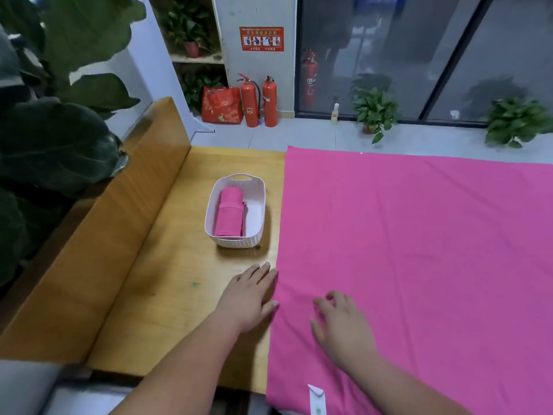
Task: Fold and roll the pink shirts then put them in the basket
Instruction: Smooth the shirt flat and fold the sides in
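Over the right side of the tabletop [167, 280] the pink shirt [419, 250] lies spread flat. My left hand [250, 298] lies flat with straight fingers at its left edge, and my right hand [341, 322] rests loosely spread on the cloth. Lifting only one side could skew the fold or drag the cloth off the near edge. The left edge runs near to far. I can't tell collar from hem.
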Tool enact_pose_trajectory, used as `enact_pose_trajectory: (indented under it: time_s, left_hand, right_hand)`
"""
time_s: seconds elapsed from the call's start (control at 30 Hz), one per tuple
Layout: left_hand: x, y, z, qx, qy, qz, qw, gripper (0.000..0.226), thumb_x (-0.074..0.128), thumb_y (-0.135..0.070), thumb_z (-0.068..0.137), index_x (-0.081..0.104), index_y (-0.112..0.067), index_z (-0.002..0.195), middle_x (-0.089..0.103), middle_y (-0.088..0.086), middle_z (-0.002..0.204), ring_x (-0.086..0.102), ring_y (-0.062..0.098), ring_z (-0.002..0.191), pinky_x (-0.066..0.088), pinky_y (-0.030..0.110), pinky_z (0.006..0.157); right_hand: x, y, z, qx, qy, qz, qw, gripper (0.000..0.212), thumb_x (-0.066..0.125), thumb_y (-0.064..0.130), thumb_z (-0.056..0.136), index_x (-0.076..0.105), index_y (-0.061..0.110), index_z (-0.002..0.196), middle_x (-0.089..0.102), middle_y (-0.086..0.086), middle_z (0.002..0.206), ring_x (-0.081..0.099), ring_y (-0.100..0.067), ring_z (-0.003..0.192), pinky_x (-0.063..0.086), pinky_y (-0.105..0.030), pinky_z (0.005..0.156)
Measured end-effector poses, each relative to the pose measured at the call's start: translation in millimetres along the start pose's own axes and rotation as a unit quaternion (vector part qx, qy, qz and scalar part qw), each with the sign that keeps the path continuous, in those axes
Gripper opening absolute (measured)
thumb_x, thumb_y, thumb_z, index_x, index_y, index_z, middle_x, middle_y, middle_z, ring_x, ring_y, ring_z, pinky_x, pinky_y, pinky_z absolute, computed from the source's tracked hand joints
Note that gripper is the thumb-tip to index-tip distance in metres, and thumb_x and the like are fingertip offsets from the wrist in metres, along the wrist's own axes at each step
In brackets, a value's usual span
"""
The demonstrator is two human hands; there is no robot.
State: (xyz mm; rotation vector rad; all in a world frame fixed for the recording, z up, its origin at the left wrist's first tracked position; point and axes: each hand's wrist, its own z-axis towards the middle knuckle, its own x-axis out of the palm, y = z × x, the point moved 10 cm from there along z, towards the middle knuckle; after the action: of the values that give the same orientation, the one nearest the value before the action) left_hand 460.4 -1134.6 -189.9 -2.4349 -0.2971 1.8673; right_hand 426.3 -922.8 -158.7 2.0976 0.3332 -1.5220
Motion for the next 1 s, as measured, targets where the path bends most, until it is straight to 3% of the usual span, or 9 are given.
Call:
enact_pose_trajectory:
  time_s: [0.1,0.3,0.4,0.53,0.63,0.77,0.9,1.0]
  left_hand:
    - [-1.8,9.5,3.5,0.015,0.005,-0.011,1.000,0.084,0.050,-0.063,0.098,0.013,-0.033,0.167,0.017,-0.011,0.174,0.019,0.018,0.159,0.033,0.040,0.122]
    - [-4.2,20.4,9.9,0.010,0.005,-0.076,0.997,0.085,0.064,-0.050,0.094,0.023,-0.030,0.165,0.035,-0.010,0.168,0.028,0.017,0.154,0.037,0.040,0.120]
    - [-7.6,26.9,15.0,-0.008,0.001,-0.112,0.994,0.082,0.065,-0.048,0.094,0.027,-0.032,0.165,0.043,-0.008,0.163,0.033,0.018,0.150,0.038,0.040,0.117]
    - [-13.0,35.8,24.8,-0.027,-0.007,-0.174,0.984,0.077,0.066,-0.045,0.095,0.032,-0.032,0.163,0.052,-0.011,0.156,0.041,0.020,0.145,0.040,0.040,0.116]
    - [-19.6,32.2,32.2,-0.033,-0.024,-0.206,0.978,0.073,0.065,-0.040,0.096,0.035,-0.030,0.162,0.059,-0.008,0.147,0.045,0.023,0.136,0.041,0.039,0.113]
    - [-23.2,19.5,47.0,-0.058,-0.045,-0.263,0.962,0.067,0.064,-0.035,0.096,0.041,-0.028,0.158,0.057,0.004,0.139,0.054,0.025,0.129,0.045,0.041,0.111]
    - [-29.9,0.6,72.5,-0.091,-0.039,-0.320,0.942,0.074,0.068,-0.039,0.095,0.036,-0.029,0.161,0.042,0.008,0.141,0.062,0.029,0.119,0.045,0.039,0.113]
    - [-45.2,-11.6,96.8,-0.122,-0.025,-0.313,0.941,0.079,0.070,-0.035,0.095,0.031,-0.028,0.164,0.038,0.014,0.145,0.058,0.032,0.124,0.039,0.034,0.113]
  right_hand:
    - [4.7,41.3,7.3,-0.014,0.012,0.002,1.000,0.058,0.055,0.060,0.096,0.053,0.032,0.146,0.049,0.001,0.121,0.051,-0.023,0.114,0.050,-0.040,0.094]
    - [49.5,83.8,-1.2,0.005,0.059,0.002,0.998,0.096,0.044,0.080,0.090,0.021,0.023,0.164,0.046,-0.006,0.134,0.046,-0.028,0.126,0.047,-0.041,0.103]
    - [65.3,84.9,-6.1,0.026,0.075,-0.005,0.997,0.105,0.048,0.079,0.089,0.009,0.022,0.168,0.044,-0.007,0.135,0.045,-0.029,0.126,0.047,-0.042,0.104]
    - [65.5,81.1,-4.4,0.043,0.069,0.001,0.997,0.089,0.056,0.059,0.097,0.017,0.021,0.167,0.049,-0.006,0.128,0.051,-0.029,0.120,0.049,-0.042,0.099]
    - [63.8,73.0,-4.2,0.069,0.072,0.037,0.994,0.073,0.057,0.034,0.099,0.029,0.020,0.165,0.054,-0.006,0.127,0.055,-0.028,0.118,0.049,-0.040,0.099]
    - [53.1,63.6,-7.3,0.098,0.070,0.134,0.984,0.083,0.055,0.005,0.086,0.030,0.025,0.162,0.055,-0.005,0.125,0.060,-0.030,0.111,0.050,-0.043,0.095]
    - [28.2,56.8,-11.7,0.113,0.053,0.196,0.973,0.089,0.053,0.004,0.082,0.027,0.044,0.157,0.047,0.001,0.114,0.062,-0.027,0.095,0.052,-0.045,0.082]
    - [17.7,49.6,-12.6,0.103,0.072,0.194,0.973,0.077,0.055,0.006,0.084,0.045,0.035,0.155,0.049,0.001,0.116,0.062,-0.024,0.100,0.049,-0.039,0.090]
